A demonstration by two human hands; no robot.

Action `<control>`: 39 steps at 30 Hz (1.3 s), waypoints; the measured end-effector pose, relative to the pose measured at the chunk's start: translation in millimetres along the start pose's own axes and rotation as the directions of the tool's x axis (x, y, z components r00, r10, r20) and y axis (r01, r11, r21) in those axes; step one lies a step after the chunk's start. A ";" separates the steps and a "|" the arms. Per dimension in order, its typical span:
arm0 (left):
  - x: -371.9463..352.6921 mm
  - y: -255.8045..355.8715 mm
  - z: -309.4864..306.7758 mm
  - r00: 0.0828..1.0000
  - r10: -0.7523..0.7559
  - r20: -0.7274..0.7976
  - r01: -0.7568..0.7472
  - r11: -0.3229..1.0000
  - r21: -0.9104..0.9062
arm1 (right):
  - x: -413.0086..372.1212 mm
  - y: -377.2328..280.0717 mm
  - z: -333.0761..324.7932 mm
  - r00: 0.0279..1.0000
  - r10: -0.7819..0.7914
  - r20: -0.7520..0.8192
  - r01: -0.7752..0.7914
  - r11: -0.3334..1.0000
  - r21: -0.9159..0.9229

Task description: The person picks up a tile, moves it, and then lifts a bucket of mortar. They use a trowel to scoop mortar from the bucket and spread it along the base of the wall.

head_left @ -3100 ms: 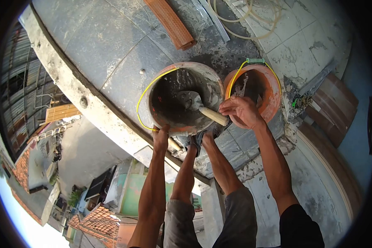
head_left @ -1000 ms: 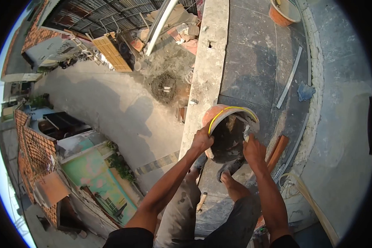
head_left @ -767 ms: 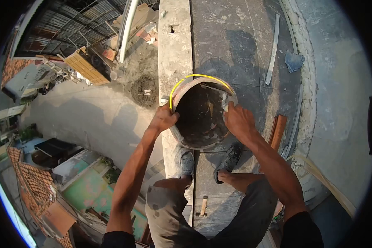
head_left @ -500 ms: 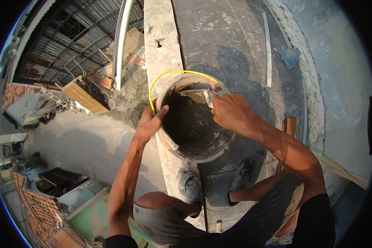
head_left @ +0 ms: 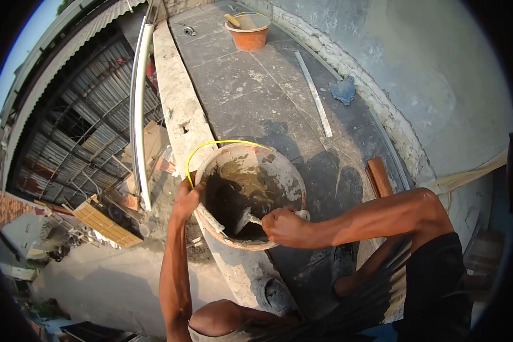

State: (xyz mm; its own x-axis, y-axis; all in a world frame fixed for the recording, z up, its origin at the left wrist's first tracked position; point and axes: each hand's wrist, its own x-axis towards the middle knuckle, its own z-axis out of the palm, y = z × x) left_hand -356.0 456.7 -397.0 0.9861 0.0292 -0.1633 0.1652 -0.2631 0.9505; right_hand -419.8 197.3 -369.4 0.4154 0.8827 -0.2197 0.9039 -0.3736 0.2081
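R hand: fist on trowel, near rim of bucket.
L hand: grips left rim.
Blade: prob. left of fist.

Nothing legible anywhere: no lettering, label, brand, number or sign, not even on the mortar-smeared orange plastic bucket.

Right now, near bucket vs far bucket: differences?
Near bucket is gripped at the rim by the left hand, right hand holding a trowel inside; far bucket stands untouched. Near bucket sits against the concrete curb; far bucket sits on the tiles. Both are orange, each with a tool inside.
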 end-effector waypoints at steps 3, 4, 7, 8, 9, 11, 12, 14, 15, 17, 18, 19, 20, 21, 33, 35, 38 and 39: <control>6.4 1.3 0.7 0.993 -0.121 0.003 0.120 0.991 0.052 | -9.1 20.8 4.7 0.994 0.061 -0.088 -0.062 0.998 -0.014; 2.6 4.4 3.0 0.992 -0.125 0.001 0.125 0.991 0.048 | -8.5 35.4 4.5 0.976 0.122 -0.181 -0.118 0.993 0.033; -5.2 12.7 11.7 0.941 -0.046 -0.336 0.178 0.910 0.374 | -11.0 71.4 -27.4 0.946 0.301 -0.118 -0.303 0.953 -0.005; -10.5 16.3 13.4 0.925 -0.086 -0.371 0.228 0.905 0.360 | -12.3 74.6 -34.1 0.921 0.368 -0.130 -0.369 0.929 0.019; -16.3 17.0 19.2 0.898 -0.007 -0.439 0.198 0.899 0.391 | -12.9 82.3 -40.8 0.907 0.396 -0.144 -0.391 0.918 0.061; -23.4 14.2 17.7 0.860 0.081 -0.503 0.169 0.886 0.432 | -4.2 100.5 -58.8 0.892 0.423 -0.162 -0.411 0.906 0.105; -22.8 12.4 16.1 0.864 0.022 -0.503 0.184 0.917 0.354 | 5.6 109.0 -71.3 0.879 0.474 -0.057 -0.467 0.878 0.107; -18.2 10.9 16.7 0.869 -0.027 -0.493 0.186 0.943 0.277 | 24.8 125.0 -71.1 0.900 0.436 -0.026 -0.436 0.900 0.011; -18.7 9.0 16.9 0.878 -0.004 -0.479 0.151 0.951 0.270 | 35.8 126.9 -62.3 0.939 0.333 -0.086 -0.340 0.937 -0.080; -12.1 2.3 19.1 0.873 0.074 -0.483 0.078 0.955 0.287 | 63.3 99.4 -88.8 0.923 0.377 0.075 -0.369 0.924 -0.103; -12.6 7.3 20.1 0.871 0.074 -0.486 0.080 0.954 0.289 | 75.9 83.8 -86.4 0.929 0.371 -0.009 -0.369 0.919 -0.138; -15.3 15.1 20.0 0.890 0.053 -0.453 0.118 0.932 0.342 | 81.4 66.2 -86.7 0.928 0.360 -0.091 -0.371 0.913 -0.168; -15.5 20.2 20.0 0.907 0.032 -0.420 0.150 0.907 0.393 | 77.8 51.7 -84.9 0.950 0.287 -0.127 -0.309 0.926 -0.219; -12.1 16.5 18.3 0.906 0.019 -0.423 0.169 0.899 0.403 | 70.5 34.9 -90.7 0.965 0.211 -0.157 -0.248 0.928 -0.277; 10.3 -18.7 13.9 0.926 0.003 -0.378 0.093 0.968 0.235 | 40.3 60.3 -60.9 0.929 0.283 -0.239 -0.333 0.920 -0.207; 23.7 -19.4 14.9 0.934 0.000 -0.356 0.099 0.961 0.259 | 47.8 54.8 -79.3 0.946 0.177 -0.272 -0.253 0.926 -0.279; 16.3 0.7 21.4 0.944 -0.022 -0.328 0.134 0.938 0.321 | 61.5 19.4 -69.3 0.956 -0.069 -0.285 -0.072 0.886 -0.457; 15.3 7.3 22.6 0.950 -0.030 -0.312 0.142 0.928 0.344 | 60.7 10.9 -64.1 0.953 -0.163 -0.255 0.008 0.856 -0.518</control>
State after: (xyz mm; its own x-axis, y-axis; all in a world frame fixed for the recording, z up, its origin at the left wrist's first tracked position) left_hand -340.1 433.5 -398.5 0.9362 0.3366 -0.1013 0.2885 -0.5714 0.7683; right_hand -391.2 265.1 -319.4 0.2228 0.9749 -0.0004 0.7240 -0.1652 0.6698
